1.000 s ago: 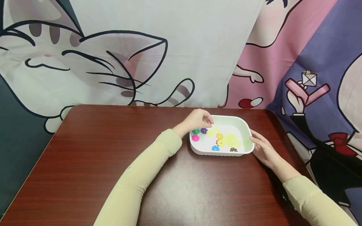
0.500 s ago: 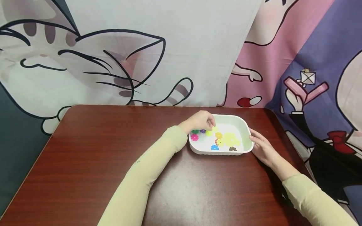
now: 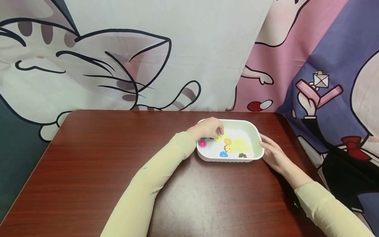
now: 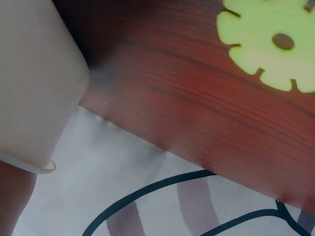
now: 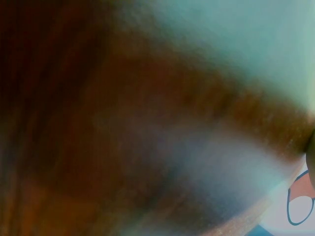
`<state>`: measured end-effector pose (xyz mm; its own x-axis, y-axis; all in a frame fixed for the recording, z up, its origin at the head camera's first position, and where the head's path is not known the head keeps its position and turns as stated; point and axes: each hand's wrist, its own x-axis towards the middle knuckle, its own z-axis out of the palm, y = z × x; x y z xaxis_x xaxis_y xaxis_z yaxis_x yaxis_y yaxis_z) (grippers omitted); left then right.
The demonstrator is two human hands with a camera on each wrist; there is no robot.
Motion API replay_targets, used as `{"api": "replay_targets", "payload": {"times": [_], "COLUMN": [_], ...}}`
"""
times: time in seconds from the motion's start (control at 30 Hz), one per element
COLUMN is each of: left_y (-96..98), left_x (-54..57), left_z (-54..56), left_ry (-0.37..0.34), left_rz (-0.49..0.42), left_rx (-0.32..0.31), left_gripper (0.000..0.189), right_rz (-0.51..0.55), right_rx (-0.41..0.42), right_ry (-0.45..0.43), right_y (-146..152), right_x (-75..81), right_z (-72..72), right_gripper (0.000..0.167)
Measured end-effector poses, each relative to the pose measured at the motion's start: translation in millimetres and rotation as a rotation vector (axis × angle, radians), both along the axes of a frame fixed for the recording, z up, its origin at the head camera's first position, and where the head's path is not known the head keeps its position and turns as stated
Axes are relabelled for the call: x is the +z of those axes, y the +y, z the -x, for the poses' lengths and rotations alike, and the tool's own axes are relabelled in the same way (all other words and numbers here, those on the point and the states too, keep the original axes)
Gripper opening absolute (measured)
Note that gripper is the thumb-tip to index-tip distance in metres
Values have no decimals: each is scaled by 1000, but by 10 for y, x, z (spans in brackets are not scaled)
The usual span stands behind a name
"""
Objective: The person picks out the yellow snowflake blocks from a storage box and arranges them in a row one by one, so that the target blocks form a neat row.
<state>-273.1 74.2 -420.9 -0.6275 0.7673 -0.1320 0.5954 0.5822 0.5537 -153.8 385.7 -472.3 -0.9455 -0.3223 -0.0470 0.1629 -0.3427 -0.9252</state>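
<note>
A white tray (image 3: 253, 130) holds thin notched flower-shaped discs. My left hand (image 3: 211, 127) reaches over its left end, fingers bent down, fingertips right at a yellow disc (image 3: 217, 139); whether they pinch it I cannot tell. At the opposite end my right hand (image 3: 274, 155) grips the tray by the rim. Inside lie a pink disc (image 3: 202, 143), a blue disc (image 3: 223, 154), an orange disc (image 3: 227, 141), a dark disc (image 3: 242, 155) and a pale yellow group (image 3: 240, 145). A yellow-green disc (image 4: 275, 44) looms large in the left wrist view. The right wrist view is mostly blurred.
The tray stands near the far edge of a reddish-brown wooden table (image 3: 88, 171). Behind the table hangs a white cloth (image 3: 219, 65) with a cartoon cat. A pink and purple printed cloth (image 3: 319, 108) hangs on the right.
My left hand has come down into the tray, its fingertips now at the yellow disc and its palm over the green and purple ones. The right hand stays on the tray's end.
</note>
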Motion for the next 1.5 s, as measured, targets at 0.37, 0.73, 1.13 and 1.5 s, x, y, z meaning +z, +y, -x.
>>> {"api": "replay_targets", "payload": {"times": [0.37,0.73,1.13,1.5], "left_y": [-6,-6,21,22], "left_x": [-22,-41,-20,-54], "left_z": [-16,-41,-82,-72], "left_ry": [88,172,195,205], "left_rz": [36,149,190,192], "left_rx": [-29,-71,-112,-118], "left_gripper": [20,30,25,25], "right_rz": [-43,-11,-47,-32], "right_rx": [-17,-8,-23,-16], "right_ry": [-3,1,-8,-7], "right_y": [4,-17,1,-12], "right_x": [22,20,23,15], "right_z": [1,8,-12,-12], "right_gripper": [48,46,47,45]}}
